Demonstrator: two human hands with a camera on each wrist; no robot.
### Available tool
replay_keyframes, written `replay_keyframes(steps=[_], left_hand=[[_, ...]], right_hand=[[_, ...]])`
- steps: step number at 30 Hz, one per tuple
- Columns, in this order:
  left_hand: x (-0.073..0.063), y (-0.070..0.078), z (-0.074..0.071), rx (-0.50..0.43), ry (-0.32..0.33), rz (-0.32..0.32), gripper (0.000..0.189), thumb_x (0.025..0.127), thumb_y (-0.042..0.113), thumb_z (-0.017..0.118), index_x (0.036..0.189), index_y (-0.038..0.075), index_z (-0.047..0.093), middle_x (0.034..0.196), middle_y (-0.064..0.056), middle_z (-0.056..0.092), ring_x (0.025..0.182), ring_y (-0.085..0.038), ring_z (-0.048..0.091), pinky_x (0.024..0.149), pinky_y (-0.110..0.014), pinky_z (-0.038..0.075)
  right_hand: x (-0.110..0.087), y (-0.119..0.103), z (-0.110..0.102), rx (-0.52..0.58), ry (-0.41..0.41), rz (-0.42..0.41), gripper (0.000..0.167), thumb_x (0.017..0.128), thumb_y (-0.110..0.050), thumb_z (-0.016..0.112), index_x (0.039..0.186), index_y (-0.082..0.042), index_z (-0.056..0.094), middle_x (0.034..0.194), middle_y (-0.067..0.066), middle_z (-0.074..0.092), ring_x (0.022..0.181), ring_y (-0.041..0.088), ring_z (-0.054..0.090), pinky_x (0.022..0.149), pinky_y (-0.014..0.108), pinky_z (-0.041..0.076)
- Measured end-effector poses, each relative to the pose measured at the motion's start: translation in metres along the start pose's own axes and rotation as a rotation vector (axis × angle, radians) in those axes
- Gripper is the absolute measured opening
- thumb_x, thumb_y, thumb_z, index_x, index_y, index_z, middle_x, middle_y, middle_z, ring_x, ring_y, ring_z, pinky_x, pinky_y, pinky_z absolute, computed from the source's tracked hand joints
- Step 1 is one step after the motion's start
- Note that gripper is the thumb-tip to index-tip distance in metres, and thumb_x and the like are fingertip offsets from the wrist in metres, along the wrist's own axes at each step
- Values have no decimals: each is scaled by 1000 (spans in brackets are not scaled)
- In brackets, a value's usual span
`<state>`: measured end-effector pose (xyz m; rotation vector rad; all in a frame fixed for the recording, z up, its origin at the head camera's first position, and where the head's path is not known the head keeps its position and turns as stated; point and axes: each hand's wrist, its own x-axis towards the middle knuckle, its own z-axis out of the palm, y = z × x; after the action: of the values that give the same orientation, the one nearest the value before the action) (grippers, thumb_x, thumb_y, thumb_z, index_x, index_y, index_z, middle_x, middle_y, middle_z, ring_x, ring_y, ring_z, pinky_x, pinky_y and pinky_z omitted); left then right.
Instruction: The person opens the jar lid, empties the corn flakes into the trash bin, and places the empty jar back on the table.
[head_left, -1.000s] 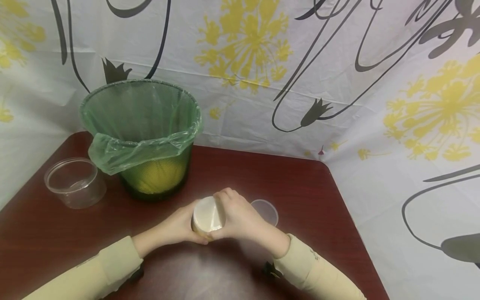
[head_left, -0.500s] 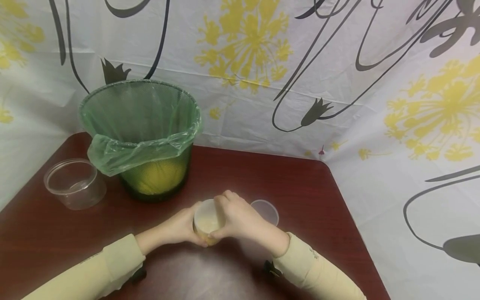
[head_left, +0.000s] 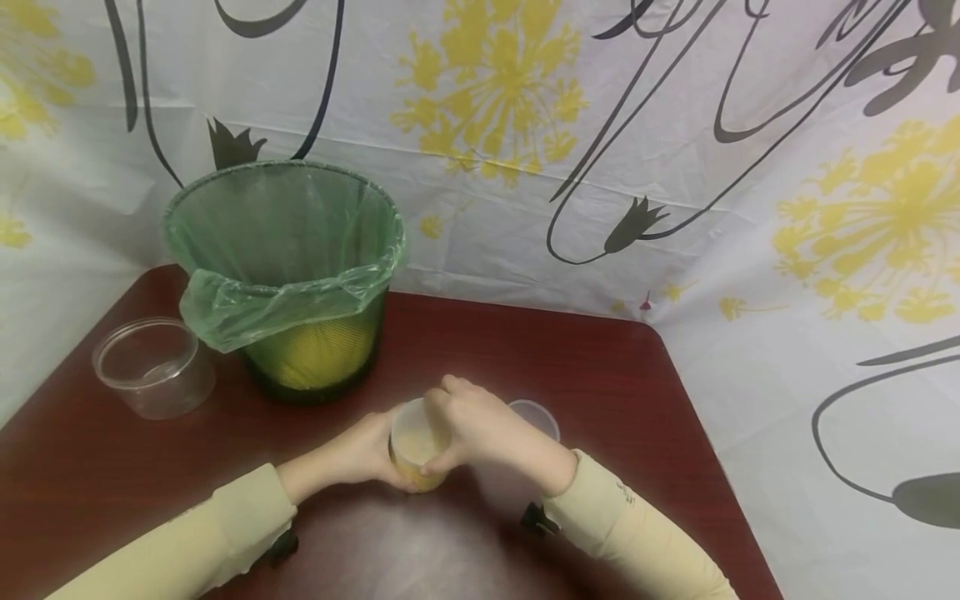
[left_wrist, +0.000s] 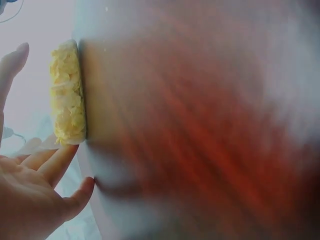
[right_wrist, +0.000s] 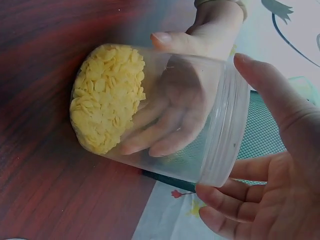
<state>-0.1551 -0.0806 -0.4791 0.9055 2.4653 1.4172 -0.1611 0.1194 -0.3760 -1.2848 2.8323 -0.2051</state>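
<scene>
A clear plastic jar (right_wrist: 180, 110) with yellow flakes (right_wrist: 107, 100) in its bottom is held upright between both hands, low over the table. My left hand (head_left: 367, 457) grips its side; through the clear wall, in the right wrist view, its fingers show on the far side. My right hand (head_left: 480, 433) holds the jar's top from the right, thumb and fingers around the ribbed lid (right_wrist: 227, 120). In the left wrist view the left hand (left_wrist: 30, 195) has its fingers by the flake-filled end. The right hand hides part of the jar's top in the head view.
A mesh wastebasket (head_left: 322, 354) with a green liner bag (head_left: 285, 308) stands at the back left. Left of it sits a clear empty tub (head_left: 157, 375). A round translucent lid (head_left: 538, 417) lies partly behind the right hand on the dark red table (head_left: 600, 375). Patterned cloth hangs behind.
The jar's top looked white and glossy a second ago; now yellow shows through it. My right hand's fingers have shifted slightly around the lid. The left hand keeps its hold.
</scene>
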Motion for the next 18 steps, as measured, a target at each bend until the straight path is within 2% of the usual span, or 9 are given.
replay_keyframes(steps=[7, 14, 18], left_hand=[[3, -1, -2, 3, -18, 18, 90, 52, 30, 92, 129, 8, 50, 103, 3, 63, 93, -14, 60, 81, -33, 50], [5, -1, -5, 4, -55, 53, 87, 50, 27, 94, 124, 11, 52, 103, 4, 63, 94, -14, 59, 82, -33, 50], [6, -1, -6, 17, -76, 67, 87, 50, 28, 94, 124, 10, 52, 104, 4, 64, 95, -14, 59, 83, -33, 50]], right_hand=[[5, 5, 0, -9, -25, -51, 72, 53, -55, 85, 101, -7, 60, 88, -4, 45, 81, 13, 48, 72, 25, 46], [8, 14, -4, 44, -104, -187, 82, 51, -48, 89, 118, -10, 59, 100, -5, 48, 92, 12, 47, 85, 23, 42], [9, 15, -10, 91, -159, -225, 83, 51, -40, 91, 123, -15, 59, 103, -6, 48, 94, 10, 47, 85, 23, 42]])
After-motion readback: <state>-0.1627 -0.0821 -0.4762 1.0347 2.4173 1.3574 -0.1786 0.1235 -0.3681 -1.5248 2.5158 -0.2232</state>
